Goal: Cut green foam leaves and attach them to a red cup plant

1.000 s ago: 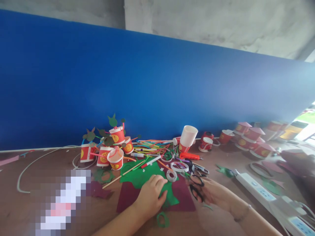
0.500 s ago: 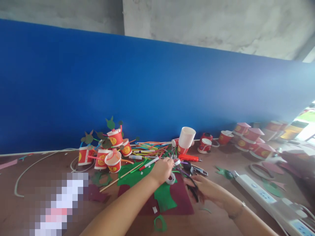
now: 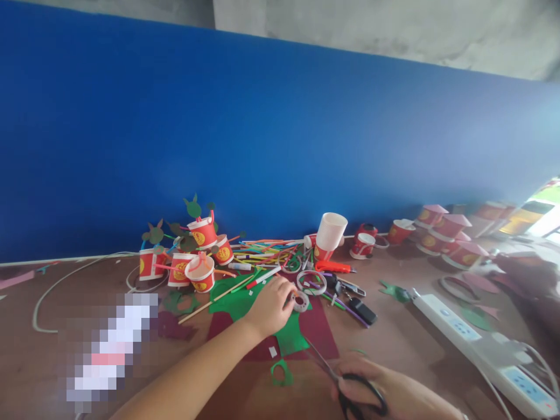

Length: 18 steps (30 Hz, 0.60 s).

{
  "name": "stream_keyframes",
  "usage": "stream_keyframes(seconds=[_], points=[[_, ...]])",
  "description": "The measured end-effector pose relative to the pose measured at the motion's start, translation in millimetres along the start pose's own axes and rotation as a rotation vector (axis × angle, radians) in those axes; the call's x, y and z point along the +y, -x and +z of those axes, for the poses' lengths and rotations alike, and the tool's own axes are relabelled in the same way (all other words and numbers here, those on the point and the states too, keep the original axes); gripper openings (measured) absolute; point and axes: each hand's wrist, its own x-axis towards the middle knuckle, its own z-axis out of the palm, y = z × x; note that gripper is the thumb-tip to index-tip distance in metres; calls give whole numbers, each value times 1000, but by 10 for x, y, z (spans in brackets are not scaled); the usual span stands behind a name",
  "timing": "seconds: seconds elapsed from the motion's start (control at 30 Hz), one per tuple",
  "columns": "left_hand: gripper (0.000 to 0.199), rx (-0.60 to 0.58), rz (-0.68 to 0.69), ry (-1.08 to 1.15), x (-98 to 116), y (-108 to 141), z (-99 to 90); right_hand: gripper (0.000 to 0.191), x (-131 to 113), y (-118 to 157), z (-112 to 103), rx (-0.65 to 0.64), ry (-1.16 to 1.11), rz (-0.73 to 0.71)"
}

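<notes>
My left hand point(image 3: 273, 306) is over the green sheet point(image 3: 291, 335), its fingers closed on a small white tape roll point(image 3: 300, 301). My right hand point(image 3: 371, 376), low and right of centre, holds black-handled scissors point(image 3: 335, 373) whose blades point up and left toward the green sheet's edge. Under the green sheet lies a dark red sheet point(image 3: 321, 332). A larger pale ring point(image 3: 311, 282) rests just beyond my left hand. A green scrap with a hole point(image 3: 280, 372) and a small white piece point(image 3: 273, 352) lie nearer to me.
Decorated red cups point(image 3: 201, 274) stand at left. Coloured sticks point(image 3: 262, 251), a tall white cup point(image 3: 331, 232), an orange cutter point(image 3: 333, 266) and a black key fob point(image 3: 362, 310) lie behind. At right are a power strip point(image 3: 446, 315) and stacked red cups point(image 3: 452, 230).
My right hand has moved down toward me with the scissors, uncovering the key fob. My left hand has shifted slightly left and now holds the small tape roll. The view has tilted a little.
</notes>
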Motion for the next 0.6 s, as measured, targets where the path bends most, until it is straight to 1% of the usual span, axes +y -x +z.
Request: stream_keyframes(seconds=[0.07, 0.13, 0.2, 0.23, 0.3, 0.37, 0.4, 0.47, 0.5, 0.53, 0.6], points=[[15, -7, -49, 30, 5, 203, -66, 37, 33, 17, 84, 18, -13, 0], [12, -66, -82, 53, -6, 375, -97, 37, 51, -5, 163, 26, -47, 39], [9, -123, -78, 67, -24, 492, -99, 38, 55, -54, 249, 48, -100, 90], [7, -129, -80, 72, -32, 529, -96, 39, 56, -84, 294, 67, -134, 109], [4, -137, -76, 71, -39, 568, -90, 40, 65, -149, 384, 102, -216, 128], [16, -143, -62, 61, -32, 582, -91, 43, 90, -213, 460, 132, -289, 103], [24, -151, -46, 53, -26, 586, -94, 44, 105, -244, 490, 179, -316, 81], [38, -162, -12, 28, -11, 595, -102, 49, 131, -305, 536, 199, -328, 78], [41, -163, 3, 12, -4, 601, -105, 51, 139, -335, 555, 201, -320, 83], [40, -163, 15, -6, 2, 607, -106, 53, 143, -364, 572, 175, -308, 101], [27, -165, 41, -46, 7, 617, -106, 57, 145, -418, 609, 141, -317, 123]])
